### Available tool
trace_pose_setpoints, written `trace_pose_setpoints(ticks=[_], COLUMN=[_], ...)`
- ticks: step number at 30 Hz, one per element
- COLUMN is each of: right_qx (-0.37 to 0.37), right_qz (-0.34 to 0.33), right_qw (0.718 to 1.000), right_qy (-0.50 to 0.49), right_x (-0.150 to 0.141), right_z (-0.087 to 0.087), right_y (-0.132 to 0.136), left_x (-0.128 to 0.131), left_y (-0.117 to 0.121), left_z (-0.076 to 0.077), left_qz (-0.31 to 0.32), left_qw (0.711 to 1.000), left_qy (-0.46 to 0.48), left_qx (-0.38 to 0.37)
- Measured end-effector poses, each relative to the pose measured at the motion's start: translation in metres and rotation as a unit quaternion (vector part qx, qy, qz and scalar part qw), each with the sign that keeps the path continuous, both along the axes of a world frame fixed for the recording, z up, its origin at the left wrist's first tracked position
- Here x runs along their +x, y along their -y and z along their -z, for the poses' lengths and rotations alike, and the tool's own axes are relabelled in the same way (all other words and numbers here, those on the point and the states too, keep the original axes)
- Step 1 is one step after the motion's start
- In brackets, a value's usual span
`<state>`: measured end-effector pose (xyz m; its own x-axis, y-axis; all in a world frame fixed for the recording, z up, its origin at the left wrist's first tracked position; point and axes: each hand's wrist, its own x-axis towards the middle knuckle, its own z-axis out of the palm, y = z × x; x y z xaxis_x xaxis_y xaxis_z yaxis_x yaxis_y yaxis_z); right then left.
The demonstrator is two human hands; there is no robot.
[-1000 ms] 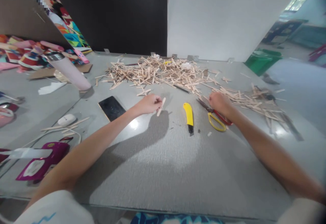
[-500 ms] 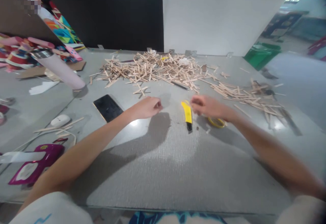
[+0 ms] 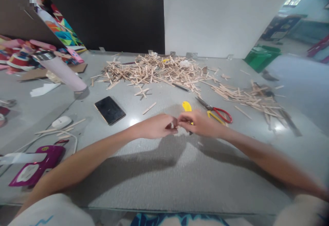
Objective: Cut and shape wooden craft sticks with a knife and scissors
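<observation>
Two bare hands meet low over a grey tabletop (image 3: 164, 188), their fingertips close together in what looks like fine finger work. The left hand (image 3: 159, 126) has its fingers curled, and so does the right hand (image 3: 203, 123); whether either grip is clenched on something small cannot be told, as the fingers hide the space between them. The yellow utility knife (image 3: 186, 106) lies partly hidden behind the right hand, its rounded end showing beyond the fingers. Just past that hand rest the scissors (image 3: 209, 108), one handle loop red and the other yellow. Beyond the left hand lies a single wooden craft stick (image 3: 149, 108), with crossed sticks (image 3: 142, 92) farther off. A large heap of wooden sticks (image 3: 154, 71) spreads along the back, a dark pen (image 3: 181, 87) at its near edge, and a looser spread of sticks (image 3: 246, 99) lies to the right. A smartphone (image 3: 110, 110) is to the left. The closeness of the fingertips calls for small, controlled movements, and the knife beside the right hand calls for care.
</observation>
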<state>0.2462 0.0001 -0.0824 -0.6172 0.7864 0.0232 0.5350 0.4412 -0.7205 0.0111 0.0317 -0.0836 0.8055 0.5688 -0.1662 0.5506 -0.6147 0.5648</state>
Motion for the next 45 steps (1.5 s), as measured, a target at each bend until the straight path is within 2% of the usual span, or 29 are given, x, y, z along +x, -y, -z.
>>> trace_pose_setpoints(ticks=[2, 4, 7, 9, 12, 19, 26, 30, 36, 41, 45], right_qx=[0.006, 0.043, 0.099, 0.104, 0.104, 0.108, 0.124, 0.124, 0.145, 0.148, 0.165], right_qz=[0.000, 0.021, 0.043, 0.045, 0.068, 0.130, 0.230, 0.284, 0.289, 0.304, 0.307], right_qw=[1.000, 0.995, 0.969, 0.954, 0.945, 0.925, 0.867, 0.839, 0.853, 0.853, 0.858], right_qy=[0.019, 0.082, 0.223, 0.278, 0.301, 0.341, 0.423, 0.448, 0.411, 0.397, 0.377], right_x=[0.001, 0.005, 0.013, 0.019, 0.025, 0.048, 0.072, 0.080, 0.092, 0.133, 0.158], right_z=[-0.002, -0.002, 0.005, 0.011, 0.017, 0.020, 0.028, 0.027, 0.010, -0.008, -0.010], right_y=[0.001, -0.002, -0.012, -0.021, -0.033, -0.054, -0.072, -0.075, -0.063, -0.051, -0.051], left_x=[-0.001, -0.003, -0.004, -0.003, -0.001, 0.001, 0.005, 0.007, 0.009, 0.004, 0.002], left_y=[-0.001, -0.003, -0.005, -0.004, -0.003, -0.002, 0.007, 0.014, 0.027, 0.033, 0.041], left_z=[0.000, 0.001, 0.005, 0.008, 0.012, 0.019, 0.022, 0.027, 0.040, 0.049, 0.056], left_qz=[0.025, 0.034, 0.037, 0.032, 0.019, 0.007, 0.022, 0.024, 0.018, 0.016, 0.013], left_qw=[1.000, 0.999, 0.998, 0.997, 0.996, 0.996, 0.996, 0.993, 0.983, 0.976, 0.966], left_qy=[-0.007, -0.018, -0.046, -0.064, -0.082, -0.090, -0.070, -0.069, -0.092, -0.100, -0.110], left_qx=[0.002, 0.009, 0.010, 0.008, 0.006, 0.027, 0.051, 0.091, 0.159, 0.192, 0.234])
